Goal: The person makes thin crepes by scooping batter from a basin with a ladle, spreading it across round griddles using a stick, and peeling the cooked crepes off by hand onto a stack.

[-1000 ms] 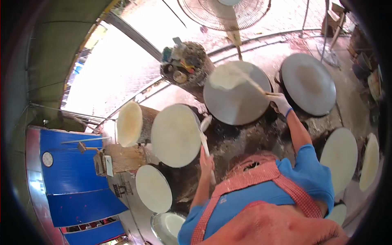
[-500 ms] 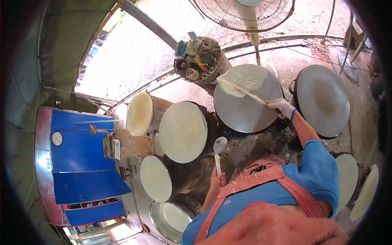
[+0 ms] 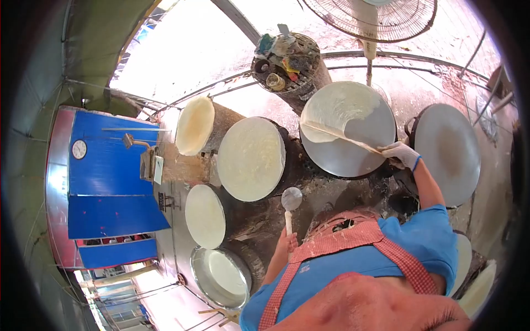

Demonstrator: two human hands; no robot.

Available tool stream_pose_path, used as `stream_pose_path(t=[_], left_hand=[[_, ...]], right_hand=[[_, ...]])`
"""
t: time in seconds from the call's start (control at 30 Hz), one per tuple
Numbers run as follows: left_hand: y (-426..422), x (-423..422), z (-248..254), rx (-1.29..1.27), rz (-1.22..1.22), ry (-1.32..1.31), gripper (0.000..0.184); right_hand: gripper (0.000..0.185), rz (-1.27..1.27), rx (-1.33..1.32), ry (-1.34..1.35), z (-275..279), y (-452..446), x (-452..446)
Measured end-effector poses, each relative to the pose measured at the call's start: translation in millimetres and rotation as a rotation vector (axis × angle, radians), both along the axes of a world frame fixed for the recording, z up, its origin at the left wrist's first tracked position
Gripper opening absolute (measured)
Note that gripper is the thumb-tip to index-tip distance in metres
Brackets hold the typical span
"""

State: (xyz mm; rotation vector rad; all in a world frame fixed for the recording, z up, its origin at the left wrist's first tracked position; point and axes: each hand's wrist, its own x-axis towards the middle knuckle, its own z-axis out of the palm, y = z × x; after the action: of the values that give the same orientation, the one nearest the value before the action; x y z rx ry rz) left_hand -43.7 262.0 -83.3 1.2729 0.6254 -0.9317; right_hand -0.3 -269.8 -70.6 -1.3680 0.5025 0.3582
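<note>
My right hand (image 3: 398, 154), in a pale glove, is closed on the end of a long thin wooden spreader (image 3: 342, 135). The spreader lies across a round griddle (image 3: 345, 157), where pale batter (image 3: 350, 105) covers the far and left part; bare grey metal shows nearer me. My left hand (image 3: 286, 243) is wrapped round the light handle of a ladle (image 3: 291, 199), whose bowl points away from me between the griddles. Left of it, a griddle is fully coated with a pale round sheet (image 3: 251, 159). A bare griddle (image 3: 447, 154) stands at the right.
A metal basin (image 3: 194, 270) of pale batter stands at the lower left. Other pale rounds (image 3: 205, 216) lie nearby and at the lower right. A drum (image 3: 312, 83) bears jars and cloths beyond the griddles. A fan (image 3: 370, 19) stands at the far side.
The spreader has swept leftward and toward me, and the batter covers more of the griddle. The ladle in my left hand has swung away from the left griddle. The view has shifted.
</note>
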Motion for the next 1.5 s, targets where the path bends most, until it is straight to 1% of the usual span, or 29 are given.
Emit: stream_pose_path(t=[0.07, 0.13, 0.23, 0.3, 0.37, 0.4, 0.43, 0.5, 0.53, 0.6, 0.63, 0.67, 0.7, 0.77, 0.8, 0.87, 0.9, 0.97, 1.0, 1.07, 1.1, 1.2, 1.23, 1.27, 1.3, 1.33, 1.4, 1.43, 1.5], left_hand=[[-8.8, -4.1, 13.3, -0.012, 0.117, 0.018, 0.061], [-0.7, -12.5, 11.4, 0.026, 0.086, -0.037, 0.060], [-1.1, -19.6, 10.6, 0.014, 0.182, 0.005, 0.060], [4.2, -21.8, 9.6, 0.025, 0.185, 0.015, 0.060], [-4.6, -23.9, 18.8, -0.010, 0.246, 0.043, 0.061], [-6.1, -26.3, 22.7, -0.026, 0.262, 0.037, 0.061], [-6.6, -27.2, 24.1, -0.020, 0.294, 0.044, 0.060], [0.2, -29.6, 21.5, 0.035, 0.268, 0.057, 0.058], [6.4, -30.6, 17.9, 0.043, 0.250, 0.059, 0.058], [16.1, -39.7, 11.0, -0.022, 0.304, 0.035, 0.056], [16.6, -42.1, 7.4, -0.001, 0.292, 0.051, 0.056], [16.7, -43.4, 5.2, -0.022, 0.328, 0.076, 0.057], [19.6, -43.7, 7.4, -0.044, 0.375, 0.095, 0.057], [12.4, -36.1, 14.5, 0.006, 0.358, 0.099, 0.059], [11.3, -43.7, 18.3, 0.045, 0.330, 0.106, 0.061], [18.3, -50.7, 13.9, -0.055, 0.400, 0.180, 0.063], [21.0, -50.7, 11.9, -0.153, 0.426, 0.230, 0.065], [21.3, -53.4, 15.2, -0.111, 0.453, 0.245, 0.065], [21.2, -51.9, 15.8, -0.065, 0.466, 0.258, 0.065], [33.1, -58.8, 7.3, -0.094, 0.429, 0.244, 0.065], [42.2, -60.3, 2.9, -0.124, 0.393, 0.216, 0.064], [53.3, -49.2, 17.8, -0.171, 0.333, 0.169, 0.053], [56.9, -45.8, 19.0, -0.145, 0.344, 0.182, 0.050], [63.4, -45.8, 18.7, -0.121, 0.363, 0.200, 0.046], [72.7, -41.6, 16.7, -0.157, 0.281, 0.170, 0.044], [85.4, -36.5, 6.1, -0.188, 0.237, 0.229, 0.043], [102.5, -25.0, 0.6, -0.275, 0.166, 0.266, 0.041], [107.8, -16.3, -1.7, -0.294, 0.153, 0.279, 0.041], [114.2, -6.9, 2.6, -0.214, 0.134, 0.363, 0.031]], right_hand=[[0.031, -0.071, -0.036, -0.062, -32.7, -25.0, 14.1], [0.033, -0.172, -0.038, -0.065, -14.3, -26.3, 45.4], [0.024, -0.053, -0.088, 0.012, 26.5, -8.5, 54.6], [0.020, 0.183, -0.181, 0.198, 30.5, 0.6, 45.6], [0.019, 0.249, -0.071, -0.167, 5.3, -6.1, 15.8], [0.017, 0.191, -0.034, 0.111, 8.9, -16.0, 6.2], [0.017, 0.196, -0.049, 0.101, 1.9, -23.4, 16.9], [0.026, 0.151, -0.138, -0.320, -23.9, -38.7, 41.5], [0.024, 0.138, -0.326, -0.517, -15.6, -33.6, 61.4], [0.025, 0.177, -0.463, -0.470, -0.1, -20.1, 102.4], [0.027, 0.233, -0.395, -0.242, -6.1, -18.0, 113.6], [0.027, 0.230, -0.367, -0.224, -29.3, -27.3, 109.3], [0.026, 0.385, -0.355, -0.422, -59.8, -41.5, 99.2], [0.026, 0.454, -0.185, -0.280, -51.3, -45.6, 75.2], [0.027, 0.362, -0.030, 0.080, -12.3, -46.3, 43.8], [0.031, 0.404, -0.186, 0.181, 6.8, -60.6, 20.6], [0.031, 0.422, -0.194, 0.181, 11.5, -59.1, 29.9], [0.037, 0.274, -0.256, -0.019, 19.7, -54.9, 43.1], [0.035, 0.143, -0.253, -0.362, -27.6, -52.3, 68.1], [0.033, 0.171, -0.348, -0.398, -20.4, -33.4, 92.0], [0.032, 0.320, -0.424, -0.083, 35.9, -7.1, 94.9], [0.021, 0.460, -0.368, 0.008, 25.4, -12.4, 55.5], [0.018, 0.720, -0.720, -0.046, 46.6, -11.5, 26.7], [0.008, 0.952, -1.062, -0.429, -15.4, -55.8, -16.3], [0.011, 1.009, -1.497, -0.853, -77.7, -99.7, -59.1], [0.006, 0.863, -1.197, -0.568, -41.9, -80.4, -108.0], [0.015, 0.251, -0.517, -0.168, 40.3, -35.4, -203.2], [0.022, -0.305, -0.165, 0.302, 58.4, 2.2, -243.8], [0.027, -0.515, -0.100, 0.206, 44.4, 84.4, -262.3]])
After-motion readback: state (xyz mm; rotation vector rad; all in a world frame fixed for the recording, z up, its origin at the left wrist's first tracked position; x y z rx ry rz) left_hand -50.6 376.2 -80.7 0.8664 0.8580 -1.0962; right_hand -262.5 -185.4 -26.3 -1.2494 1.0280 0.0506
